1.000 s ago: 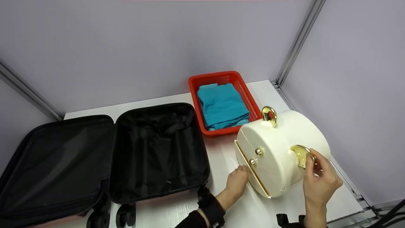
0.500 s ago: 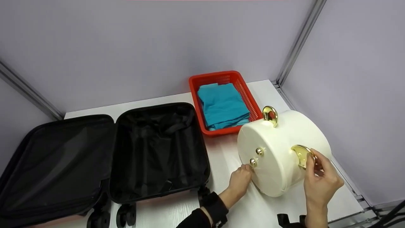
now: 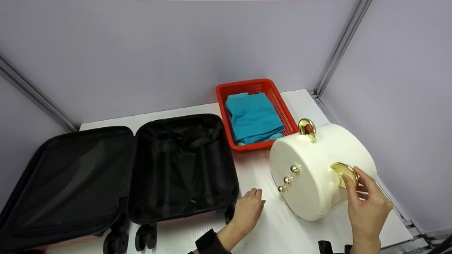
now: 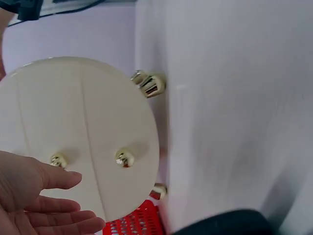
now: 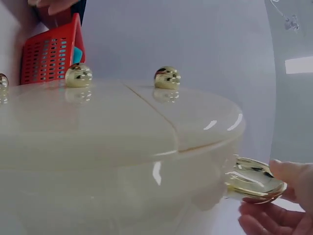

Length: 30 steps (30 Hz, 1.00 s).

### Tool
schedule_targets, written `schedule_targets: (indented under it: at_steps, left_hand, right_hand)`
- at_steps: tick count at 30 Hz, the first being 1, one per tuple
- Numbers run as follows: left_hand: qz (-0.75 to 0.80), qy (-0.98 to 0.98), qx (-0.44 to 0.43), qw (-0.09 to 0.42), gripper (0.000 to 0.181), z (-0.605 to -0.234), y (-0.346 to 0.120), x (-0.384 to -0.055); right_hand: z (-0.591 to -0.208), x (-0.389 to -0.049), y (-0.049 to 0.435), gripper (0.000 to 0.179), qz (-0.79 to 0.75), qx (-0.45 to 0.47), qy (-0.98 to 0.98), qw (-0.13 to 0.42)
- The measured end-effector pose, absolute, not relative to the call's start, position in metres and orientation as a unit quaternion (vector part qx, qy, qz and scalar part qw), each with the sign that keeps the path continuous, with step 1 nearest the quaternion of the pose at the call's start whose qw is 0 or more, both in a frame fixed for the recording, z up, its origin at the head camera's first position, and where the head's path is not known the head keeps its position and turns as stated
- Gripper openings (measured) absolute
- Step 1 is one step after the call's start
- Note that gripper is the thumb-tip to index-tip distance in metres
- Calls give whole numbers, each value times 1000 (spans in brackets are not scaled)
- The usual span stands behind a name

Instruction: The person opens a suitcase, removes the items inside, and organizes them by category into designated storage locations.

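A cream round drawer box (image 3: 326, 151) lies at the right of the table, its flat front with several gold knobs (image 3: 294, 169) turned to the left. All its drawers look flush with the front. My right hand (image 3: 369, 208) pinches a curved gold ear-shaped handle (image 5: 257, 181) on the box's near side between thumb and fingers. A second gold handle (image 3: 307, 128) stands on its top. My left hand (image 3: 248, 210) is off the box, between it and the suitcase; its fingers are loosely extended and hold nothing, as the left wrist view shows.
An open black suitcase (image 3: 79, 180) with wheels takes up the left side. Behind the drawer box a red basket (image 3: 243, 84) holds folded teal cloth (image 3: 254, 114). Pale panels (image 3: 159, 53) enclose the back and sides of the white table (image 3: 268, 233).
A drawer with a gold edge stood pulled out of the front; my left hand has pushed it in, then drawn away to the left. The right hand stays on the handle.
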<state>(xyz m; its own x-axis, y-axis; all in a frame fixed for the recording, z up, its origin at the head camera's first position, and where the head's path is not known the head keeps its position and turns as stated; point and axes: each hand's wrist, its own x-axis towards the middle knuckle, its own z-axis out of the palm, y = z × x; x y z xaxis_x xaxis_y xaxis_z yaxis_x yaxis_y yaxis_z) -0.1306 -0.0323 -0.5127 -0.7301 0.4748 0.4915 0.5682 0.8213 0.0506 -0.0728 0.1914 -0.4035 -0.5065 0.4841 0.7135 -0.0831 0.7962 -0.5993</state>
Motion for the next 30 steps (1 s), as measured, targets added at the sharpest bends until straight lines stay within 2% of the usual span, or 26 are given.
schedule_targets:
  at_steps: [3,6,9,12,14,19,27,30]
  left_hand:
    - [-143,-914,-280,258,28,-503,-56,-126]
    - [-188,-895,-276,297,27,-496,-77,-125]
    - [-209,-886,-260,323,27,-490,-96,-126]
    - [-208,-893,-233,324,28,-487,-115,-128]
    - [-208,-900,-215,316,28,-489,-127,-128]
    - [-219,-922,-167,273,29,-498,-153,-122]
    - [-215,-947,-106,214,43,-507,-176,-113]
    - [-217,-948,-104,207,39,-510,-177,-111]
  right_hand:
    - [-394,-66,187,36,256,-147,-827,478]
    - [-382,-63,178,37,250,-155,-799,524]
    - [-365,-66,165,33,269,-131,-766,569]
    - [-355,-77,157,32,279,-95,-769,567]
    - [-350,-88,154,31,281,-71,-786,546]
    - [-343,-120,152,31,266,-55,-849,452]
    - [-339,-171,153,47,243,-92,-910,324]
    - [-340,-182,155,54,236,-115,-924,278]
